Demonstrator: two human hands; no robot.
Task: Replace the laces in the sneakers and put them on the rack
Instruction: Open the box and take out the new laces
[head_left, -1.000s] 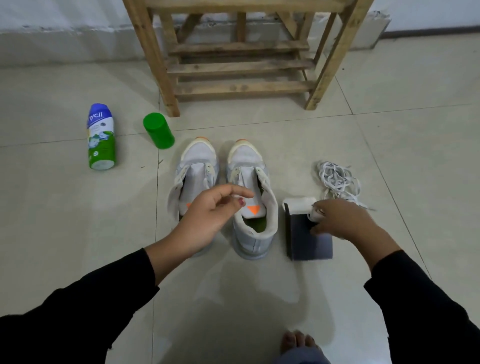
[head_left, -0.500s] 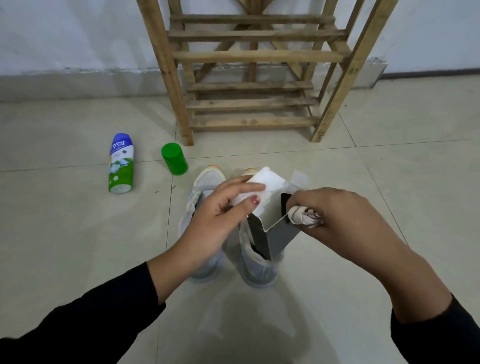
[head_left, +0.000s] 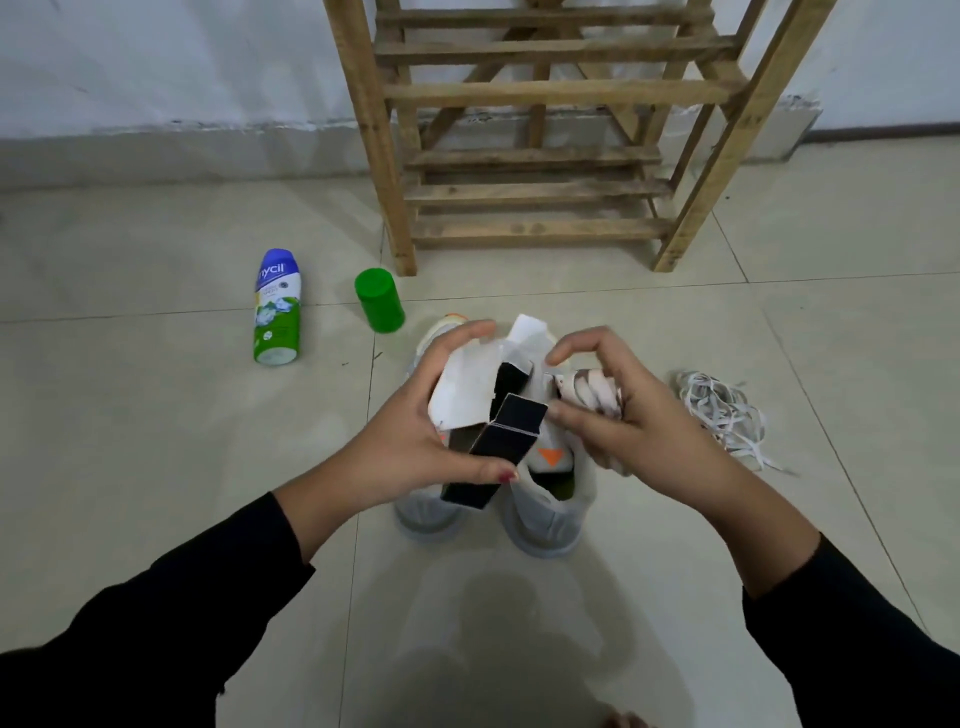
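Note:
Two pale grey sneakers (head_left: 545, 514) stand side by side on the tiled floor, toes toward the rack, partly hidden behind my hands. My left hand (head_left: 410, 441) holds a small dark box (head_left: 498, 447) with white flaps open, lifted above the shoes. My right hand (head_left: 623, 431) grips a bundle of new laces (head_left: 587, 395), white with dark marks, just outside the box mouth. A heap of old white laces (head_left: 722, 415) lies on the floor to the right of the shoes. The wooden rack (head_left: 545, 156) stands against the wall behind them.
A blue, white and green spray can (head_left: 277, 309) lies on the floor at the left. Its green cap (head_left: 379, 300) stands beside the rack's left leg. Part of a bare foot (head_left: 623, 721) shows at the bottom edge.
The box has been lifted off the floor by both hands. The right hand has drawn the lace bundle clear of the box, and the view has tilted up toward the rack.

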